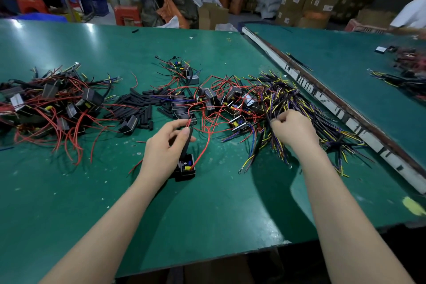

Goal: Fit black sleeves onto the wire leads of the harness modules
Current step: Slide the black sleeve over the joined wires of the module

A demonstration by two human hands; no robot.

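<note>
Head view looks down on a green desk (69,191) strewn with harness parts. Left hand (164,145) pinches a black sleeve (189,138) between thumb and forefinger; the sleeve runs down toward a small black module (185,169) lying just below the hand, at about 6 o'clock of the frame's centre. A red lead (205,143) arcs up out of that module beside the sleeve; whether the sleeve already sits over a lead I cannot tell. Right hand (291,129) is curled, its fingers closed on strands in the pile of yellow, blue and black wires (299,104) at 3 o'clock.

Loose sleeves (136,108) lie in a heap at 10 o'clock of the left hand, with unsleeved modules (221,101) and red wire tangled at 12 o'clock. A second heap of modules (53,104) sits far out at 9 o'clock.

Judging by this, one module is being worked while the right hand fetches a wire bundle. Next move likely calls for freeing a single bundle from the tangle, bringing it to the left hand, then lining up the sleeve mouth with the lead ends and sliding it down.
</note>
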